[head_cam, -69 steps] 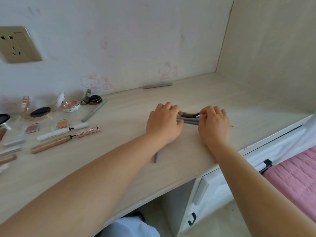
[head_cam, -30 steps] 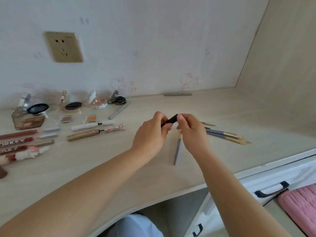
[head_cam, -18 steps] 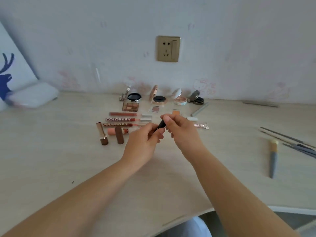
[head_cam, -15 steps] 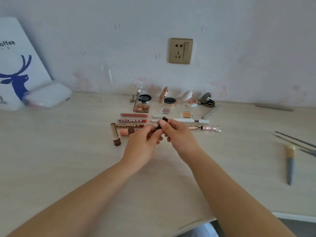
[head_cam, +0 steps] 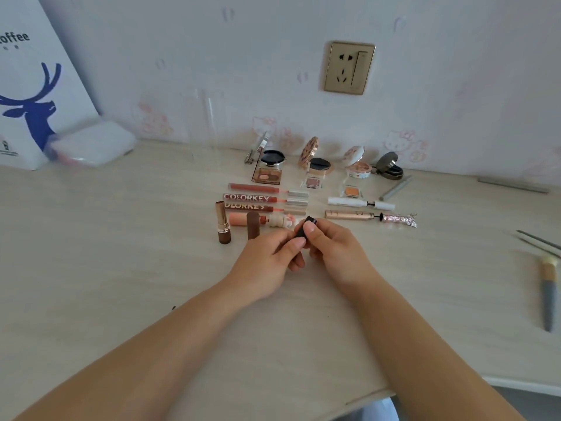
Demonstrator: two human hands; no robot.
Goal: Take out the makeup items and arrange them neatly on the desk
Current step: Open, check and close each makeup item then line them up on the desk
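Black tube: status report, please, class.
Left hand and right hand both pinch the black tube. Held above the desk. Nothing in the way.

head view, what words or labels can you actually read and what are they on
"COLORKEY": on the upper branded lip tube lying in the row.
"COLORKEY", its first letter partly cut off: on the tube below it.
"offee", start cut off by the frame edge: on the white deer bag at the left.
Small print low on that bag: too small to read.
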